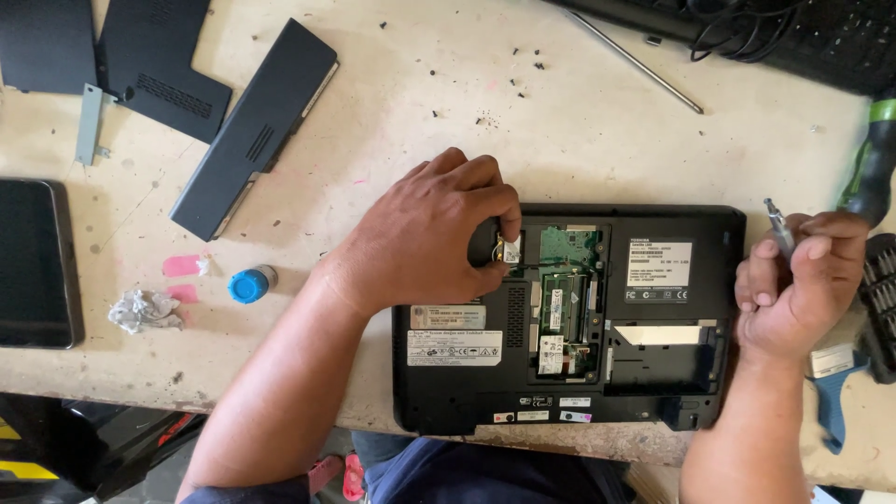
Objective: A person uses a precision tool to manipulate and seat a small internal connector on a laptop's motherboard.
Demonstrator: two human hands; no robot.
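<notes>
A small black laptop (653, 373) lies upside down on the workbench with its bottom covers off, showing green circuit boards (566, 308) inside. My left hand (425, 233) rests on the laptop's upper left corner, and its thumb and fingers pinch a small card (510, 249) in the open bay. My right hand (805, 280) hovers at the laptop's right edge, closed around a screwdriver (778, 224) whose metal shaft points up.
A long black battery (257, 126) and black cover panels (159, 65) lie at the upper left. A tablet (33, 261), crumpled tissue (145, 310) and blue bottle cap (249, 285) sit left. A keyboard (821, 37), metal rod (639, 63) and loose screws (485, 119) lie above. A bit set (879, 299) is right.
</notes>
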